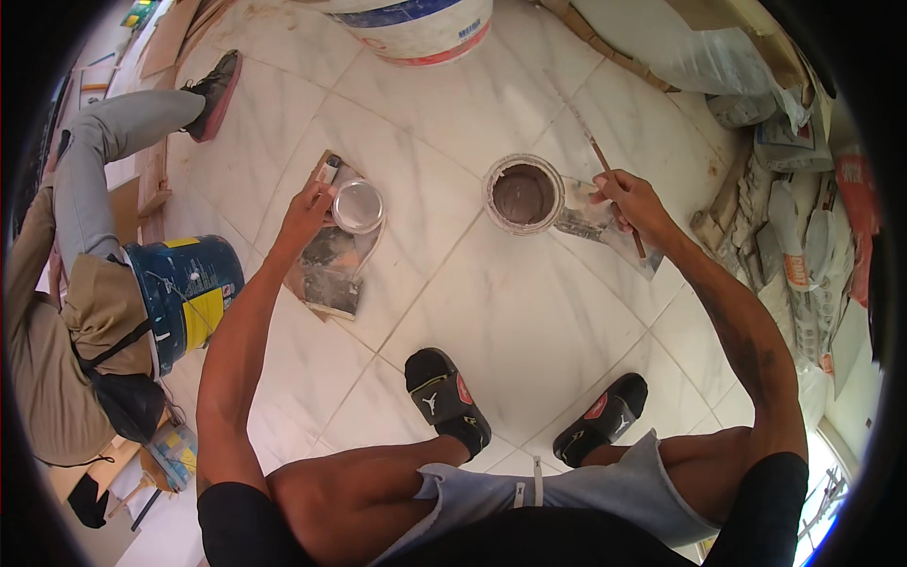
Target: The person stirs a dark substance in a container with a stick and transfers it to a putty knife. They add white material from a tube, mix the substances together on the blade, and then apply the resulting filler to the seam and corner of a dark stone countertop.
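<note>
My left hand [307, 215] is closed on the rim of a round, clear plastic cup or lid [360, 206]; which of the two I cannot tell. Beneath it lies a flat piece of board [333, 283] smeared dark and grey. My right hand [635, 206] grips a long thin stick [593, 142], brown along its lower part and pale towards the far tip. To the left of that hand stands a round tub [524, 196] of grey-brown paste, its rim smeared. A flat, paste-stained sheet [605, 227] lies between tub and hand, partly hidden by my fingers.
A white bucket [416, 28] with blue and red bands stands at the far side. On the left, another person [99, 283] sits on a dark blue bucket [184, 293]. Bags and wrapped materials [789, 208] line the right. Pale tiles [444, 312] cover the floor.
</note>
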A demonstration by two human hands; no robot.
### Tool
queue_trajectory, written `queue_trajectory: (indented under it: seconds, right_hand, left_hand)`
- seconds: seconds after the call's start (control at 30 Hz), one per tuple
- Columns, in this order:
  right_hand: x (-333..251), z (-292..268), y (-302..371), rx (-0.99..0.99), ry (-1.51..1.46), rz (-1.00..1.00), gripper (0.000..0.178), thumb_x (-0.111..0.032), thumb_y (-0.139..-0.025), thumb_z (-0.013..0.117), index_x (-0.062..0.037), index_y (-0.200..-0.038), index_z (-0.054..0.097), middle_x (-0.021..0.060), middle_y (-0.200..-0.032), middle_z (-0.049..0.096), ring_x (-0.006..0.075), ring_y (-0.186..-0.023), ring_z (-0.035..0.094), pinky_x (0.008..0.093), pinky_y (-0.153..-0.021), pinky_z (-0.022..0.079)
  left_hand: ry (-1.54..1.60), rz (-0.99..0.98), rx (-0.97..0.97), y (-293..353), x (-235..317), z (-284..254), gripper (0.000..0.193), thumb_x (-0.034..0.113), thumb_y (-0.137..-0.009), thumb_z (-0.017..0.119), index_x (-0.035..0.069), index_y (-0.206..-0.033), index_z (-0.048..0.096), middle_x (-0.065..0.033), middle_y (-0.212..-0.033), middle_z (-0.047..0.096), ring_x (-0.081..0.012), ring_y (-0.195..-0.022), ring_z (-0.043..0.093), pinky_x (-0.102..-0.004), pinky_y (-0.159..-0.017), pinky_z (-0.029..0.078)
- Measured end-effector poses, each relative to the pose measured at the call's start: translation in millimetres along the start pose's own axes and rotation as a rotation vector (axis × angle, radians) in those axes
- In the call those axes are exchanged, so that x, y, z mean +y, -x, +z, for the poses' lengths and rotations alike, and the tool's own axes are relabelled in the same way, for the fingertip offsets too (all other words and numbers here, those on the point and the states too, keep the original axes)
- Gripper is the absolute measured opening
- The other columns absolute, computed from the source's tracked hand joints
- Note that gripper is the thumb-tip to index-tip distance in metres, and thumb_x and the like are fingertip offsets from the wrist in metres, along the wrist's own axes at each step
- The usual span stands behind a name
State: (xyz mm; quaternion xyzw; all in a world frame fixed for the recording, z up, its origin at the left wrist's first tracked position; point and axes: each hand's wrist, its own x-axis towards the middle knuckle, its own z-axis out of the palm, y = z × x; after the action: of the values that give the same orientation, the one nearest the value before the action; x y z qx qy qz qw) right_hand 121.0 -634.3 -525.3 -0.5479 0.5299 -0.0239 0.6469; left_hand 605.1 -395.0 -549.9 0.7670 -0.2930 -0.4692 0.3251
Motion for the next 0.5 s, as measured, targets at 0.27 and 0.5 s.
queue_trajectory:
  seconds: [0.27,0.5]
  right_hand:
    - [-4.2,-13.5,0.7,0.036,0.033,0.007,0.031,-0.032,-0.101,0.057,-0.0028,-0.111,0.061,0.0032,-0.085,0.061,0.0034,-0.046,0.038,0.0229,-0.040,0.033]
    - [2.5,-39.0,2.9,0.126,0.264,-0.018,0.038,-0.041,-0.099,0.058,-0.0040,-0.106,0.061,0.0000,-0.073,0.057,0.0048,-0.044,0.042,0.0237,-0.039,0.034]
  left_hand:
    - [-0.912,0.168,0.195,-0.6,17.6,-1.6,0.028,0.025,-0.101,0.052,0.000,-0.097,0.064,-0.0204,-0.089,0.070,-0.0380,-0.080,0.070,-0.0469,-0.070,0.056]
    - [-0.592,0.658,-0.086,69.5,156.1,116.9,0.016,0.020,-0.091,0.068,0.006,-0.098,0.068,-0.0103,-0.092,0.071,-0.0270,-0.073,0.070,-0.0387,-0.066,0.055]
